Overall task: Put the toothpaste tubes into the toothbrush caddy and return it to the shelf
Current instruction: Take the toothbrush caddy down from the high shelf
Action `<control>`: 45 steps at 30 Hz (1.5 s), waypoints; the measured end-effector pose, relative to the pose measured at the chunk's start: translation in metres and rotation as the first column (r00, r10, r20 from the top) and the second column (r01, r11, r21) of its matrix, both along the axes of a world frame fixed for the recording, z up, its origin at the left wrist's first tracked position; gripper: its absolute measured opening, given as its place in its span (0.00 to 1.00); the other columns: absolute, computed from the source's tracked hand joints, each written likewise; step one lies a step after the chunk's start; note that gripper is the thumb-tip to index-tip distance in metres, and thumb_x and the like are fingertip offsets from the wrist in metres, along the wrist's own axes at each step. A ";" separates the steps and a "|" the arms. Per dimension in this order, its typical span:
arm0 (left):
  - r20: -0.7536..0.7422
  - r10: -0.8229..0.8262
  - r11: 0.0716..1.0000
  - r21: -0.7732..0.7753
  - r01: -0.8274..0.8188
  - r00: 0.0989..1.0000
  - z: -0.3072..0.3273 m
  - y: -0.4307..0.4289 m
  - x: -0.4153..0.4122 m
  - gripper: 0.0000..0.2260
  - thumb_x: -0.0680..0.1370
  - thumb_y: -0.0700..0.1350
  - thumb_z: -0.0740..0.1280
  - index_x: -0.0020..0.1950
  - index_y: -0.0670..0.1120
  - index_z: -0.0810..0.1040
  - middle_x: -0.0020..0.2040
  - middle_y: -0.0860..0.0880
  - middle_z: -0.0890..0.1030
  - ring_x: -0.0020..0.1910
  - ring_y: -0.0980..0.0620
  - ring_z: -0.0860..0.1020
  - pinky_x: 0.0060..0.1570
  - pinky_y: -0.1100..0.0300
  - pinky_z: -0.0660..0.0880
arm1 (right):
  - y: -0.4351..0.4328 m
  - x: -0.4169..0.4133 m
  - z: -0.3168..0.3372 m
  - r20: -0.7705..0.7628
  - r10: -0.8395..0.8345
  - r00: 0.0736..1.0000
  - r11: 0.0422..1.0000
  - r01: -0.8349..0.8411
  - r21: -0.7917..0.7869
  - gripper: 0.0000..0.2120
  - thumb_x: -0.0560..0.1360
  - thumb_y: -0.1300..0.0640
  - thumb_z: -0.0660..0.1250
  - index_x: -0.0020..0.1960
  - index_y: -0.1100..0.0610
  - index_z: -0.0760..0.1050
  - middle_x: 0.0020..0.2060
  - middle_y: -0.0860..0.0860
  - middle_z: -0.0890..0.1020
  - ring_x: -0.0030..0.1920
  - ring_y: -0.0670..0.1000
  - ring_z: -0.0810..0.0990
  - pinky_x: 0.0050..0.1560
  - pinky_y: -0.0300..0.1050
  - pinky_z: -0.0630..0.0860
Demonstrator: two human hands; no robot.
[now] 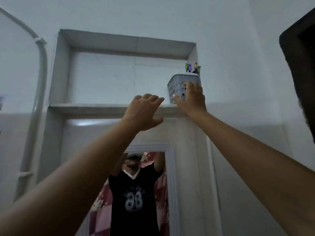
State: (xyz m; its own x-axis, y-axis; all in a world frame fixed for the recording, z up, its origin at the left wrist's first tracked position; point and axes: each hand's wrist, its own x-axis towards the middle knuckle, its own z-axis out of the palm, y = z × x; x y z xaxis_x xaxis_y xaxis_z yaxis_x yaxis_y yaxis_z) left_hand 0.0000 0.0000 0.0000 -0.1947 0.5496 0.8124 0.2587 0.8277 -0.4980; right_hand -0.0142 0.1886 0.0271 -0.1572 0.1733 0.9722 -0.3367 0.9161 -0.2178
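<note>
A grey perforated toothbrush caddy stands at the right end of the shelf, a stone ledge in a wall niche above a mirror. Colourful toothbrush tops stick up out of it. No toothpaste tubes are visible. My right hand lies flat against the caddy's front, fingers spread over it. My left hand hovers open just left of the caddy, in front of the shelf edge, holding nothing.
The niche's right wall is close beside the caddy. A mirror below the shelf reflects a person with raised arms. A grey pipe runs down the left wall. A dark object hangs at the right edge.
</note>
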 end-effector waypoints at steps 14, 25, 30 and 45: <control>0.090 -0.174 0.962 0.230 0.150 0.981 -0.012 0.026 -0.093 0.38 0.69 0.64 0.51 0.78 0.51 0.61 0.78 0.48 0.64 0.78 0.45 0.59 0.77 0.46 0.54 | 0.026 -0.065 0.041 0.212 0.099 0.972 0.924 -0.011 -0.382 0.58 0.57 0.39 0.79 0.73 0.58 0.49 0.68 0.61 0.65 0.66 0.62 0.67 0.62 0.59 0.70; 0.392 -0.798 0.569 0.740 0.359 0.457 0.026 0.028 -0.023 0.33 0.72 0.62 0.59 0.75 0.52 0.65 0.72 0.52 0.71 0.68 0.51 0.72 0.68 0.50 0.66 | 0.038 0.022 0.042 0.083 0.685 0.724 0.649 -0.554 -0.522 0.57 0.45 0.35 0.75 0.68 0.55 0.58 0.60 0.58 0.75 0.53 0.58 0.81 0.52 0.55 0.82; 0.184 -0.955 0.268 0.873 0.407 0.234 0.006 0.038 0.025 0.29 0.77 0.65 0.53 0.74 0.52 0.67 0.69 0.52 0.76 0.65 0.52 0.76 0.67 0.46 0.68 | 0.049 0.070 -0.020 0.230 0.822 0.521 0.554 -0.638 -0.535 0.35 0.61 0.53 0.79 0.65 0.57 0.69 0.51 0.54 0.82 0.39 0.47 0.83 0.21 0.34 0.75; 0.461 -0.877 0.424 0.876 -0.229 0.138 -0.375 -0.016 0.031 0.22 0.79 0.61 0.55 0.67 0.52 0.74 0.62 0.54 0.80 0.62 0.53 0.79 0.59 0.55 0.75 | 0.031 0.011 -0.445 0.378 0.914 0.150 0.399 -0.505 -0.765 0.49 0.51 0.69 0.80 0.69 0.60 0.63 0.59 0.55 0.80 0.51 0.42 0.83 0.39 0.38 0.81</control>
State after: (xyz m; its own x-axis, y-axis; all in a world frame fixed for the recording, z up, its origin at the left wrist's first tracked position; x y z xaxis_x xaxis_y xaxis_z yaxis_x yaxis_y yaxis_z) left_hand 0.0308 -0.0163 -0.3754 -0.9354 0.2202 0.2766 0.3264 0.2371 0.9150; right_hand -0.0031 0.2198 -0.4180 -0.9373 -0.1485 0.3152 -0.3285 0.0748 -0.9415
